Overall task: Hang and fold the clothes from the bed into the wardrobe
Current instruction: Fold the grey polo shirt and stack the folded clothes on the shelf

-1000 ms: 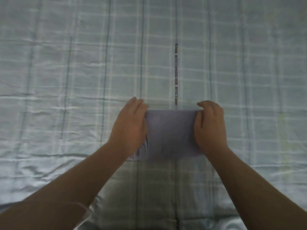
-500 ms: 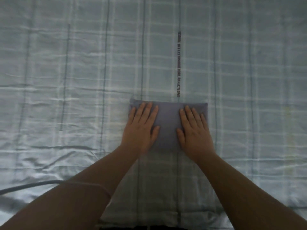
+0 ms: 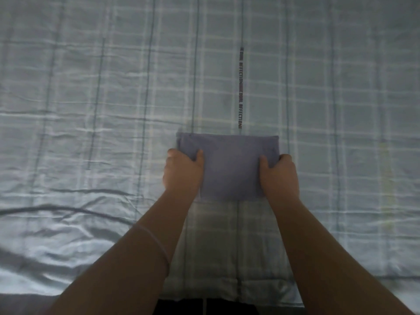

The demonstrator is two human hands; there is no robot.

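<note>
Bed: pale blue-green checked bed sheet [image 3: 91, 110], shiny and creased, esp. toward the left and near edge.
L hand [image 3: 181, 171]: clamped on the garment's left edge, thumb [image 3: 199, 154] on top, fingers curled under, out of sight.
Garment: small folded blue-grey fabric rectangle [image 3: 229, 164], lying flat on the sheet close to the bed's near edge, approx mid-way along what shows. Far edge shows stacked layers.
Print: dark lettered strip [image 3: 240, 92] on the sheet, running from the garment's far edge toward the bed's far side.
R hand [image 3: 278, 176]: clamped on the right edge the same way, thumb [image 3: 263, 161] on top, fingers tucked below.
Step (my read): folding looks done; this is the pick-up, to carry it to the wardrobe (not in view).
Do it well: lift both sides together and level; keep thumbs pressing down so the layers stay pinched btwn thumb and fingers.
Support: get fingers further under toward the middle, since soft fabric will prob sag btwn two edge grips.
Risk: the far edge's loose layers could fan open if the near side comes up first; the sheet looks slick, so a drag instead of a lift may slide the fold apart.
Carry: hold flat, don't squeeze inward, or the rectangle buckles.
</note>
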